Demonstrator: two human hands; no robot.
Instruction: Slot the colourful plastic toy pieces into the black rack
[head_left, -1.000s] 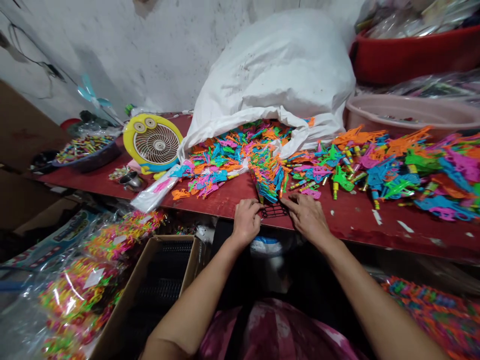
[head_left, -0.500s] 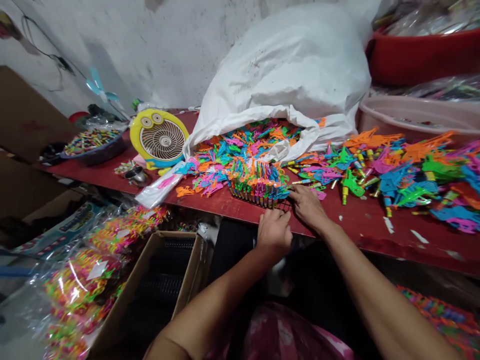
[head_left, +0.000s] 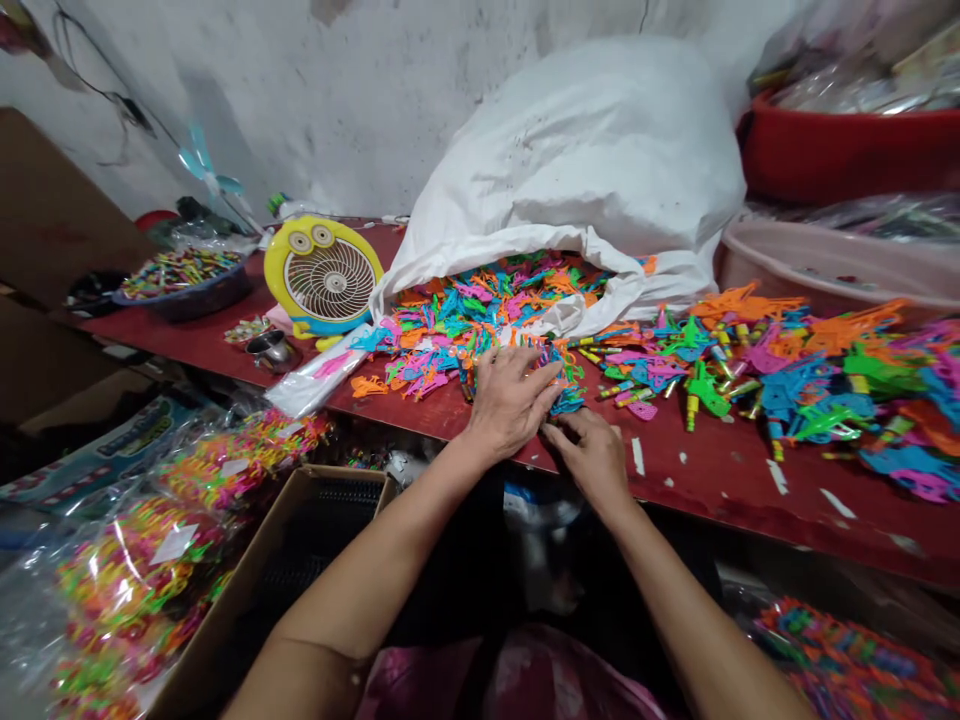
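Observation:
Small plastic toys [head_left: 566,385] in blue, green, pink and orange stand packed in rows at the table's front edge. The black grid tray under them is mostly hidden by my hands. My left hand [head_left: 506,405] lies across the tops of the rows, fingers stretched out and palm down. At the near right corner, my right hand [head_left: 592,455] has its thumb and curled fingers closed on the tray's edge. Just behind, loose toys of the same kind [head_left: 427,350] spill from the mouth of a big white sack [head_left: 600,150].
More loose toys [head_left: 802,370] cover the red table [head_left: 705,480] on the right, before a pink basin [head_left: 840,255]. A yellow fan [head_left: 330,275] and a metal cup [head_left: 271,352] stand left. Below are a cardboard box [head_left: 217,620] and bagged colourful pieces [head_left: 142,560].
My left hand has moved up from the tray's front edge onto the toys. My right hand has come down and left to the near corner. The view has shifted slightly.

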